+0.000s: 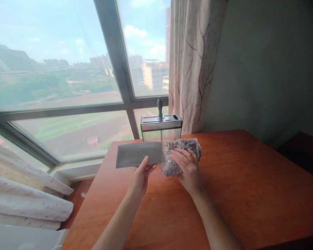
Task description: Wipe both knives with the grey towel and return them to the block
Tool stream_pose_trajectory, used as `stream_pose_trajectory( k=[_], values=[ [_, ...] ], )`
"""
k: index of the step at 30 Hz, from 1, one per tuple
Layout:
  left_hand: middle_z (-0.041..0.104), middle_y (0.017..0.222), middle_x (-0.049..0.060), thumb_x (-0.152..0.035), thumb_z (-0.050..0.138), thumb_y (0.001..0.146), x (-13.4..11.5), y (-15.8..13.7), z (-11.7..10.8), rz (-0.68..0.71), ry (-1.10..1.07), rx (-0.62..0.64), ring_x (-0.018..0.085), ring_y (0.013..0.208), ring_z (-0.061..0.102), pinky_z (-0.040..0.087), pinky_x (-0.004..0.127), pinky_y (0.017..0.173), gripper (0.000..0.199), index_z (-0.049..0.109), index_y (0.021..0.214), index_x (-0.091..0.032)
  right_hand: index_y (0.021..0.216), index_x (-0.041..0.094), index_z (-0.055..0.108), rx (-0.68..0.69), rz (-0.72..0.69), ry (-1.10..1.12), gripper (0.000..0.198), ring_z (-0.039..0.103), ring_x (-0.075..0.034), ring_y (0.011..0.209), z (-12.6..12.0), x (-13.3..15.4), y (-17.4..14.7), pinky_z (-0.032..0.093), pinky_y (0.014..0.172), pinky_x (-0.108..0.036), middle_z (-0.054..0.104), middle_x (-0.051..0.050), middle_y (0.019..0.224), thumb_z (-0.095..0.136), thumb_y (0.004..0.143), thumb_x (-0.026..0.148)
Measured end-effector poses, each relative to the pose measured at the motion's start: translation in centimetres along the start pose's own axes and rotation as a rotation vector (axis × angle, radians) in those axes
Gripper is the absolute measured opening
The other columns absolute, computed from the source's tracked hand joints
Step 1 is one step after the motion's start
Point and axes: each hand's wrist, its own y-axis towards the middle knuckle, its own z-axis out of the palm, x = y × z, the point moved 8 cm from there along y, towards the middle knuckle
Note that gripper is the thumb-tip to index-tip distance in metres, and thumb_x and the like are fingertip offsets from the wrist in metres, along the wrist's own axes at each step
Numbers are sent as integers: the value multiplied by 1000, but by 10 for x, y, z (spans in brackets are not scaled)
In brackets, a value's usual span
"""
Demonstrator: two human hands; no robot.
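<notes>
My left hand (142,173) grips a flat grey rectangular plate (135,154) by its lower edge, the thumb lying on its face. In my right hand (188,166) is a folded, fuzzy grey-and-white cloth (173,163), with the fingers laid over its near side. The cloth's left side meets or overlaps the plate's right end; I cannot tell if they press together. Behind both stands a clear-sided box (161,121) with a shiny metal top and a dark upright handle (160,106). Its lower part is hidden by the plate and cloth.
The reddish-brown wooden table (240,194) runs under my arms to the window. A patterned curtain (193,62) hangs behind its far edge, and another curtain (28,198) hangs at the lower left. A dark window frame (120,59) rises beyond the table.
</notes>
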Motion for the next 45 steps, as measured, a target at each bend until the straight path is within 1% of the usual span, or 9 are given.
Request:
stream_pose_trajectory(
  k=[6,13,17,23,30,34,38,42,45],
  values=[
    [76,81,7,-24,81,67,-1,-2,5,-9,0,31,18,66,71,58,24,59,30,69,90,-10,122,29,59,-46,59,20,39,49,-25,126,-3,-7,-1,16,115,-56,65,-1,124,54,86,13],
    [76,82,8,-25,83,64,-8,-2,4,10,21,38,19,68,72,58,24,60,30,70,86,-8,121,27,60,-84,133,210,37,44,-26,130,-8,-19,1,35,108,-53,62,-7,127,57,86,14],
    [76,82,8,-25,83,63,-10,1,2,21,14,23,19,68,72,57,23,59,32,70,88,-9,117,25,61,-154,239,331,37,44,-28,130,-13,-31,-1,34,109,-54,59,-8,130,62,81,19],
    [75,86,7,-26,81,67,-3,-3,5,24,-3,43,21,73,73,57,24,61,32,70,93,-11,136,24,42,-276,580,567,67,53,-29,121,1,-64,-21,41,103,-55,56,-11,131,68,74,26],
    [74,90,5,-30,81,66,4,-13,6,106,115,53,25,82,71,58,32,66,31,72,91,-14,139,21,33,-253,553,379,85,37,-33,133,5,-49,-18,28,111,-55,39,-15,144,76,67,35],
    [74,85,6,-31,83,62,6,-15,8,93,174,82,26,79,70,59,32,64,30,73,83,-14,136,21,38,-309,603,340,81,44,-33,126,2,-56,-23,34,106,-55,43,-15,139,77,66,37],
    [74,90,7,-33,82,63,3,-16,16,48,152,126,27,81,71,59,32,62,36,73,91,-13,122,24,52,-459,733,346,63,57,-31,107,-7,-75,-36,42,95,-59,60,-10,119,76,65,35],
    [74,93,8,-31,83,62,3,-14,16,20,78,90,27,79,72,58,31,62,40,71,96,-13,112,26,58,-565,775,329,50,60,-29,101,-18,-81,-41,43,94,-58,64,-5,110,74,65,33],
    [74,95,8,-30,83,63,5,-14,14,20,53,71,27,79,72,58,32,64,41,70,97,-14,114,24,55,-546,803,365,55,60,-28,102,-13,-78,-40,45,94,-53,63,-7,112,75,65,36]
  ],
)
